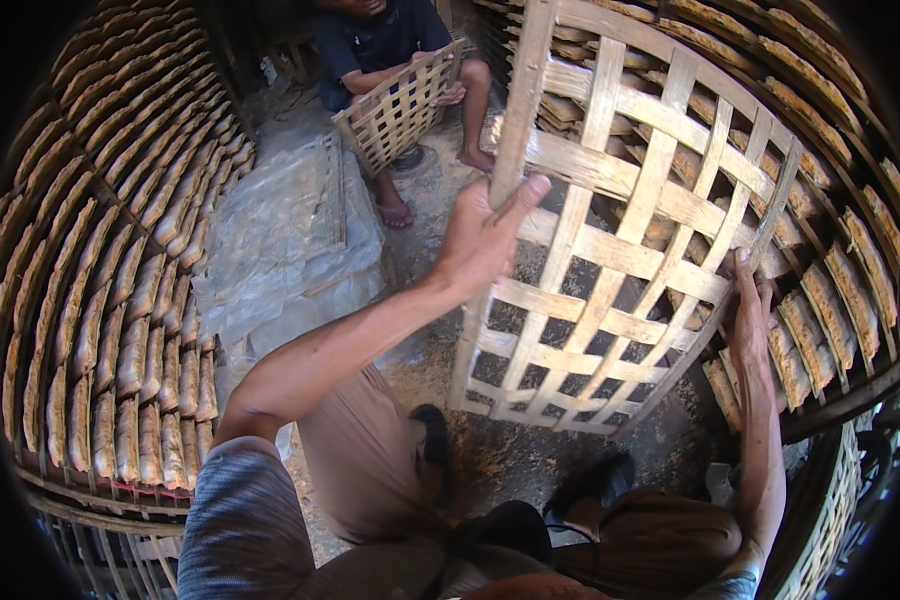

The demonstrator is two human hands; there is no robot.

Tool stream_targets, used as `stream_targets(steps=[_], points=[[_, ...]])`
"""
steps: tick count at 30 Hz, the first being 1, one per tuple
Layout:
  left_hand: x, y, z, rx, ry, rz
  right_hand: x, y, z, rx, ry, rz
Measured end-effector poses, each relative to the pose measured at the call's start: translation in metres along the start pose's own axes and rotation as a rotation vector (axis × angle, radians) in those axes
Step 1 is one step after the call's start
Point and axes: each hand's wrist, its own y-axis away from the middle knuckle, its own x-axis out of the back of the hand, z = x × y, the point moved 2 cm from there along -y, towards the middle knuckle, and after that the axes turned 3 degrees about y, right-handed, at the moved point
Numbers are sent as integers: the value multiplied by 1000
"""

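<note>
Holding woven panel [620, 250], hiding some racked slabs [863, 265], sheet-covered stack [280, 260], co-worker [370, 50] beyond

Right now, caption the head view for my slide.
Left hand and right hand hold opposite edges of a woven panel.

No readable text, labels, brands, numbers or signs. Nothing legible on woven panel [620, 252] right of center, plastic-covered stack [280, 235] center left, dark shirt [382, 45] top center, or grey sleeve [245, 515] lower left.
</note>
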Motion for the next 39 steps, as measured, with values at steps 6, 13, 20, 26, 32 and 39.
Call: stream_targets(steps=[6,13,20,26,32,39], points=[[-4,-7,-6,-179,33,-177,-12,15,-3,-9,-72,11],[9,-21,-6,-128,131,-92,-20,26,-7,45,-162,26],[17,-20,0,-98,256,21,-16,20,1,38,-177,-7],[34,-25,-5,-70,152,71,-16,18,7,65,-167,-18],[70,-46,-22,412,-60,-194,-18,21,4,70,-137,-25],[48,-36,13,-42,179,-316,-18,23,18,23,-50,-47]])
